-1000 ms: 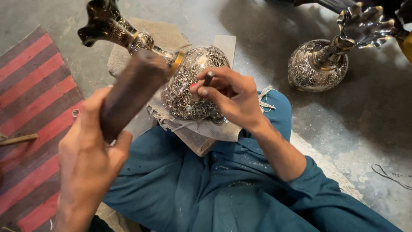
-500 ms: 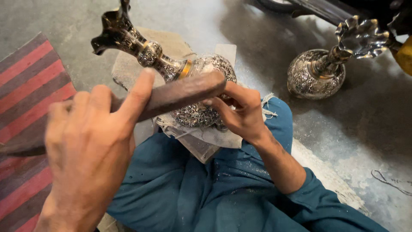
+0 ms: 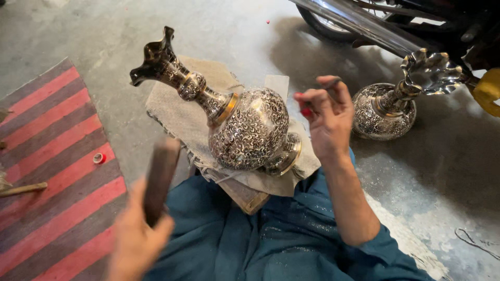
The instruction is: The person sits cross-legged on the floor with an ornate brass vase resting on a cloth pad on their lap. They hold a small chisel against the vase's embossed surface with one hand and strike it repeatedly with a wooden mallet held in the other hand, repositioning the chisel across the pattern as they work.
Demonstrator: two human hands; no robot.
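Fingers of the right hand [image 3: 325,122] are curled narrow, pinching a thin dark punch-like tool [image 3: 329,83] between thumb and forefinger; the tool tip stands clear above the work, touching nothing. Fingers of the left hand [image 3: 136,242] are wrapped shut around the lower end of a dark wooden mallet [image 3: 160,177], which rises upright out of the fist. This hand is motion-blurred, so the exact finger placement cannot be read.

Between the two hands lies the engraved metal vase [image 3: 245,132], on its side on a folded cloth pad [image 3: 179,112] over a wooden block [image 3: 245,193] at the lap. Its bulb sits just left of the right-hand fingers; its neck and flared mouth point up and away from the left-hand fingers.

Handling judgement: the vase appears rigid, fairly heavy, and smooth enough to roll or slip on its round body. The fine surface pattern is likely to mar under a stray blow. Grip is best taken at the narrow neck or the foot ring, not the bulb.

A second vase [image 3: 388,104] stands upright on the floor, beyond the right-hand fingers.
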